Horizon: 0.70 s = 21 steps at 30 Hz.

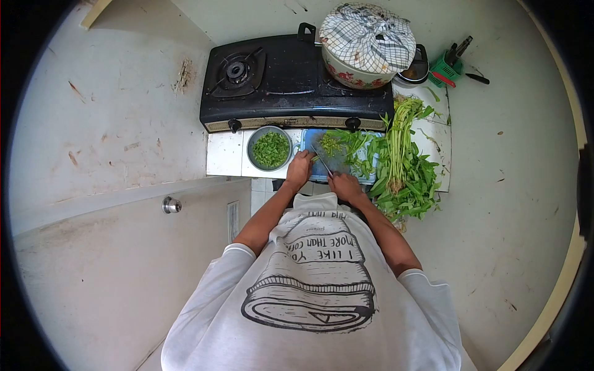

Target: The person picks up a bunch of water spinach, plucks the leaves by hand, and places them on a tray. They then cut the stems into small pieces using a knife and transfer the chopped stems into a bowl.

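Note:
In my right hand is a knife, its blade angled up and left across a blue cutting board. My left hand rests at the board's left edge with its fingers closed, near the knife's blade. What these fingers hold, if anything, is too small to make out. Cut green stems and loose leaves lie on the board. Left of the board stands a round bowl of chopped greens.
Behind the board is a black two-burner stove with a cloth-covered pot on its right side. A large bunch of leafy greens lies right of the board. A green basket with utensils stands at the back right, beside a lidded pan.

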Available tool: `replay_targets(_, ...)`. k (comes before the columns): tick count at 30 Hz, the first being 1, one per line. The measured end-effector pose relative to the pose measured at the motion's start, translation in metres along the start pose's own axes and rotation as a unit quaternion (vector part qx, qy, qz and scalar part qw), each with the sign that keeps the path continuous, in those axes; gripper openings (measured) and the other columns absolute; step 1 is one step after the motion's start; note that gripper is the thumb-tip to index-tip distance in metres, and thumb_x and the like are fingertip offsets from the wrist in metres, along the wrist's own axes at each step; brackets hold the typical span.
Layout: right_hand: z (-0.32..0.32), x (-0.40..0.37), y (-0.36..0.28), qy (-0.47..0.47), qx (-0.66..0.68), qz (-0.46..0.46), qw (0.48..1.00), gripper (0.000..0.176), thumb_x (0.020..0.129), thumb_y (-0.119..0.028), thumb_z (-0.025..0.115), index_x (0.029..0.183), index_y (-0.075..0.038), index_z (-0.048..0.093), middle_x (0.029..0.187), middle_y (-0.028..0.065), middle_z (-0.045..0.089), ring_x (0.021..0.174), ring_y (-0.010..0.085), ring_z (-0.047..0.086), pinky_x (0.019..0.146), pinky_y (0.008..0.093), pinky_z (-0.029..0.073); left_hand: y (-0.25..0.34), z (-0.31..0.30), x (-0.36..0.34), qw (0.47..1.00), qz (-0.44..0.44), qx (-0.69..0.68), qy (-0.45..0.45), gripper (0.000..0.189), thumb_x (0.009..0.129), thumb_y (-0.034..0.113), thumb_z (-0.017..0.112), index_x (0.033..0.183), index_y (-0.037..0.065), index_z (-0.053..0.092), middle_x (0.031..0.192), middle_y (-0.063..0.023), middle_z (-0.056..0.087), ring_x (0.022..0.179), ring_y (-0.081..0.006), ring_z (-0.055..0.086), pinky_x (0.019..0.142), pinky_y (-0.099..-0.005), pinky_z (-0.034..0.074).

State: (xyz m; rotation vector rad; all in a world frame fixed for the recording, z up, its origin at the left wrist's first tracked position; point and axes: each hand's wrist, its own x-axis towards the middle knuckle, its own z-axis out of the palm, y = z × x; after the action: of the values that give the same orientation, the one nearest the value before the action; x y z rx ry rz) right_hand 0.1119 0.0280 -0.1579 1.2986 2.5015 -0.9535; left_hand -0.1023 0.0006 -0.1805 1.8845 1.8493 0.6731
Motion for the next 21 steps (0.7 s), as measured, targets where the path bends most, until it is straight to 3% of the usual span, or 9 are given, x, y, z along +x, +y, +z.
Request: replay_targets(21,0.011,0.008,0.004,0.010,-0.007,-0.013,1.000,0.044,0.103,-0.035,0.049,0.097,0.003,0.070,0.091,0.0255,0.073,0.084,0.0444,0.072,0.079,0.0530,0.058,0.001,0.001,-0.002,1.000,-0.007,0.004,-0.002,0.027,0.085,-0.001,0.064,0.111,0.003,0.067,0.103,-0.0156,0.061,0.100,-0.0385,0.059,0.085,-0.0476,0.053)
